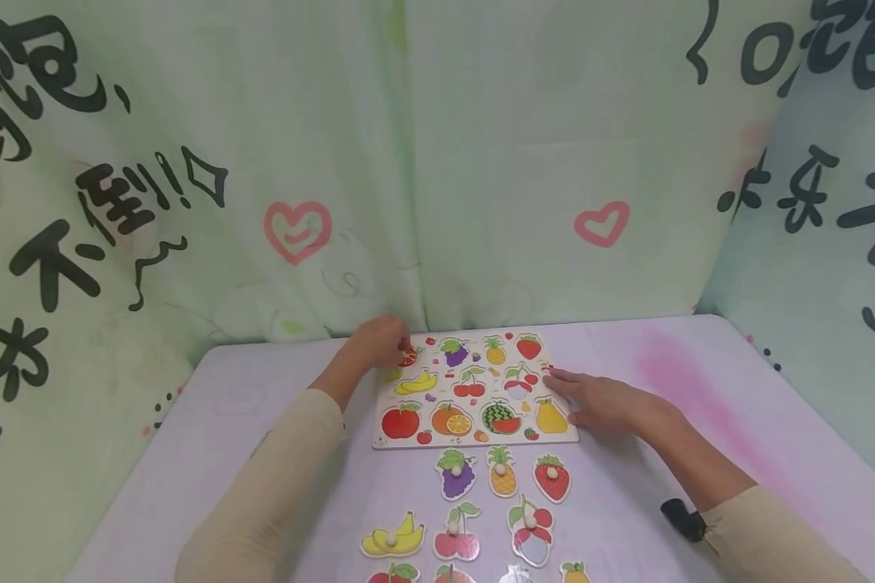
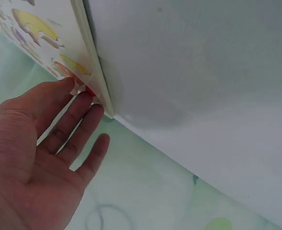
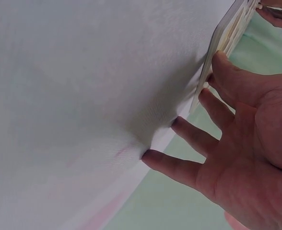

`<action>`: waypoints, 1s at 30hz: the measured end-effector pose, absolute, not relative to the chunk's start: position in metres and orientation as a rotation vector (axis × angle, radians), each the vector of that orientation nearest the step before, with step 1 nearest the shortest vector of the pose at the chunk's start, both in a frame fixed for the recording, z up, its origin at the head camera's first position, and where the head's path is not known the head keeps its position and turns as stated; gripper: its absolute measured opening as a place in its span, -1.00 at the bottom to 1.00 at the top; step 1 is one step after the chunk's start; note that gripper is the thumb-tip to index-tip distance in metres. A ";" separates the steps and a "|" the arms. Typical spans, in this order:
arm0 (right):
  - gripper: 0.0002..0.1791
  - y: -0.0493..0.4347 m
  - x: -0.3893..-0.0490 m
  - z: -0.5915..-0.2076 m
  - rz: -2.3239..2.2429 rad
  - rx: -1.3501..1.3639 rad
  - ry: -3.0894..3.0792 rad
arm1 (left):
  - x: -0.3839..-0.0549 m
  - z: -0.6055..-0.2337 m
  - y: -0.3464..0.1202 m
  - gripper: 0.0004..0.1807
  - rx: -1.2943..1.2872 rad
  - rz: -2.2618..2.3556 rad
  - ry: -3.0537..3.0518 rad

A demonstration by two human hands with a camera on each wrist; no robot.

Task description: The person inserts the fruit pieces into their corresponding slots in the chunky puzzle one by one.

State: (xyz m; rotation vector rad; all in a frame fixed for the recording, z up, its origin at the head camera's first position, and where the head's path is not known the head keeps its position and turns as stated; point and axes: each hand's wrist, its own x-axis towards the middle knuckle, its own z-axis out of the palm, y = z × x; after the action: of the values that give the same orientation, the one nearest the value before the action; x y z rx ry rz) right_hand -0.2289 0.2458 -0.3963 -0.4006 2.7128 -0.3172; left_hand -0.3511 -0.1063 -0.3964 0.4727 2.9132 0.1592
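A white fruit puzzle board lies flat at the table's far side. At its far left corner, my left hand pinches a red fruit piece between thumb and fingertips. In the left wrist view that hand partly hides the red piece; its little finger stands apart. My right hand rests at the board's right edge with spread fingers. From the right wrist, the thumb of this hand touches the board's edge, and other fingertips press the tabletop.
Knobbed pieces lie in front of the board: grapes, pineapple, strawberry, bananas, cherries and a red-and-white fruit. More pieces are cut off at the bottom of the head view. A green printed curtain hangs behind the table.
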 end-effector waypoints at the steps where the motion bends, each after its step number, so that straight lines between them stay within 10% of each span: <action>1: -0.16 0.246 -0.229 -0.396 -0.319 -0.400 2.713 | -0.350 -0.395 -0.106 -0.82 0.473 0.164 2.908; 30: -0.19 0.247 -0.230 -0.399 -0.310 -0.452 2.736 | -0.252 -0.378 -0.097 -0.61 0.921 -0.070 2.867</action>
State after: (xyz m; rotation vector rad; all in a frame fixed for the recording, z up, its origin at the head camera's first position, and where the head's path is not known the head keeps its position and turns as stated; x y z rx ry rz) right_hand -0.2301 0.2468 -0.3987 -0.4524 2.7358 -0.3101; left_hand -0.2520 -0.0971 -0.3784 0.9212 2.8667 -0.0696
